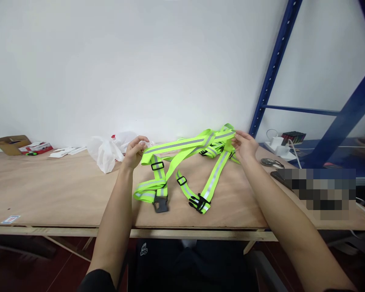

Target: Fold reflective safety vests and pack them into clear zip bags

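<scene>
A neon yellow-green reflective strap harness point(182, 162) with grey stripes and black buckles lies spread on the wooden table point(63, 190). My left hand point(135, 152) pinches the left end of its top strap, fingers closed on it. My right hand point(245, 146) grips the right end where several straps meet, lifting that part slightly off the table. The lower straps hang down toward me, ending in a black buckle point(160, 205) and a clip point(199, 202).
A crumpled white plastic bag point(106, 152) lies just left of my left hand. A cardboard box point(9, 144) and a red packet point(38, 148) sit at the far left. At the right stand blue shelf posts point(272, 69), a white charger point(278, 146) and cables.
</scene>
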Demonstrator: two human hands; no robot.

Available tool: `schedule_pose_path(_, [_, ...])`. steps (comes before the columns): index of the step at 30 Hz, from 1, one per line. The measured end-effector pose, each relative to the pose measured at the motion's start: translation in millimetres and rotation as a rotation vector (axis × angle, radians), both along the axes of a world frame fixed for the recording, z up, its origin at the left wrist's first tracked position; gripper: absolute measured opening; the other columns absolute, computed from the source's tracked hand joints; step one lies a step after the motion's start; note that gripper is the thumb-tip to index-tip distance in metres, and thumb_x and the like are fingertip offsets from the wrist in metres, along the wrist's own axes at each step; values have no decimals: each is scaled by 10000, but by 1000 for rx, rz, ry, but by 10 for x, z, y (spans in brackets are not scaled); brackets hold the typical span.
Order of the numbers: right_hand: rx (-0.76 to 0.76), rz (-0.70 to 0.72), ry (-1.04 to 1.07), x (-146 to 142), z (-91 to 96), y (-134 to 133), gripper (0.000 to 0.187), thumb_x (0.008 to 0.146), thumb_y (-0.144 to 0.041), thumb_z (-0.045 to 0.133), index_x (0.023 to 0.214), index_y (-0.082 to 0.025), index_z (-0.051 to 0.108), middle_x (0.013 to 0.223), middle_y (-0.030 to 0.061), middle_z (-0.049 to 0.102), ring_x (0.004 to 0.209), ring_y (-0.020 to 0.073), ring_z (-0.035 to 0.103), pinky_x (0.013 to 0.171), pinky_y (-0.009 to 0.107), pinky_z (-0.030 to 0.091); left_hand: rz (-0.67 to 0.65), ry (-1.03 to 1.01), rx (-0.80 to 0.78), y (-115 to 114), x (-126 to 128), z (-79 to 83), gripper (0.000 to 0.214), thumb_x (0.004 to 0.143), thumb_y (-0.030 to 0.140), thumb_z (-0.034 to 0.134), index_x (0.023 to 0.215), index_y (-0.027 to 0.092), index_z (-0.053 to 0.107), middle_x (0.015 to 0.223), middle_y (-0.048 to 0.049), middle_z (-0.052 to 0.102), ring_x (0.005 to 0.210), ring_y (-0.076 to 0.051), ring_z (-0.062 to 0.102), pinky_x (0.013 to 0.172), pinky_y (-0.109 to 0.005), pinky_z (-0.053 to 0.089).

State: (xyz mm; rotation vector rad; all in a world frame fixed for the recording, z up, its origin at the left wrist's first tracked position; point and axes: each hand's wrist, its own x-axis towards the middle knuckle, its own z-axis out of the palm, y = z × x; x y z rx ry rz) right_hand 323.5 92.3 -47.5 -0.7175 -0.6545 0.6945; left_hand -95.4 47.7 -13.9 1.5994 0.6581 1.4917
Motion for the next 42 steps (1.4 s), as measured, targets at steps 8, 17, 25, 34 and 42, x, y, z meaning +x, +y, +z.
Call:
schedule_pose_path(8, [-52,50,-48,-78,-91,28,146,673,-81,725,795,-160,711,615,-29,608,524,80,576,442,161,531,174,1,69,124,63,-117,274,755,431,709,772,204,557,464,87,389,359,-58,267,381,-194,191])
schedule_pose_path(17, [-237,76,-325,-114,-301,49,161,668,-107,715,822,-136,750,646,0,661,528,113,617,420,204,559,380,349,65,260,111,-340,331,814,486,637,687,197,538,447,85,328,372,-65,276,423,-195,164])
schedule_pose_path(25, [-397,144,-586,-125,-452,52,108,658,-203,782,741,-142,750,621,20,694,501,135,625,407,224,530,312,581,5,198,155,-269,344,780,470,657,617,172,604,528,31,490,466,-101,388,465,-209,257])
schedule_pose_path(34, [-519,164,-1115,-223,-465,-26,210,553,-240,828,468,-201,641,416,-18,556,490,140,536,455,215,337,204,840,-142,198,111,-299,324,683,496,781,609,188,718,548,-2,596,509,-156,493,462,-242,292])
schedule_pose_path(42, [127,224,-1693,-963,-298,-446,218,901,-392,604,915,-234,753,914,40,765,810,197,671,716,280,443,184,695,-162,170,196,-283,343,713,500,775,752,167,703,542,34,525,452,-99,401,437,-210,233])
